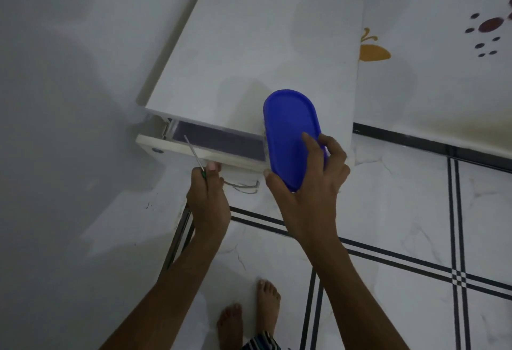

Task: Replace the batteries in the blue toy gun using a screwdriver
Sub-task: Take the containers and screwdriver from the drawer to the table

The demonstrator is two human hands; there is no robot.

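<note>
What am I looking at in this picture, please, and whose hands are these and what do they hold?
There is no machine here. A person wears a camera on the head, so the single picture looks down at their own arms and their bare feet on the tiled floor. In front stands a white cabinet with its drawer pulled partly open. The left hand grips a thin screwdriver with a green handle, at the drawer's front edge. The right hand holds a blue-lidded box at the cabinet's front edge. No toy gun is in view.
</note>
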